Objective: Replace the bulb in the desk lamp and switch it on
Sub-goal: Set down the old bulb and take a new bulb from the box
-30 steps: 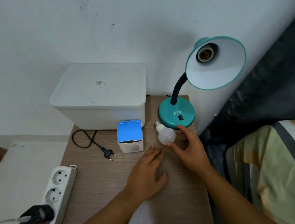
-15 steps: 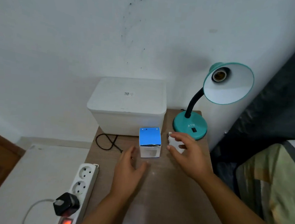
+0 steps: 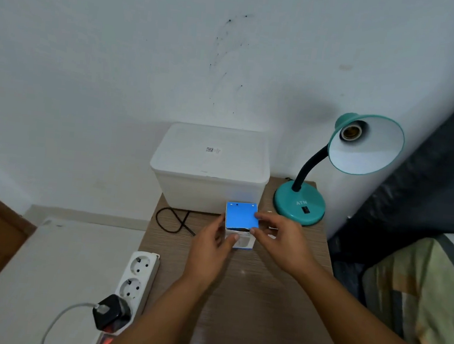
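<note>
The teal desk lamp (image 3: 299, 205) stands at the back right of the wooden table (image 3: 250, 297), its shade (image 3: 370, 154) tilted toward me and its socket (image 3: 351, 132) bare. A small bulb box (image 3: 241, 217) with a blue top sits in front of the lamp base. My left hand (image 3: 210, 250) grips the box's left side and front. My right hand (image 3: 280, 239) pinches its right edge. The white bulb (image 3: 272, 228) lies behind my right hand, almost fully hidden.
A white lidded container (image 3: 210, 165) stands against the wall behind the box. The lamp's black cable (image 3: 172, 219) loops at its left. A white power strip (image 3: 137, 273) with a black plug (image 3: 109, 315) lies at the table's left edge. Striped bedding (image 3: 416, 284) is on the right.
My right hand left the loose bulb and moved left onto the box. My left hand rose from the table and closed on the box. The camera pulled back and up.
</note>
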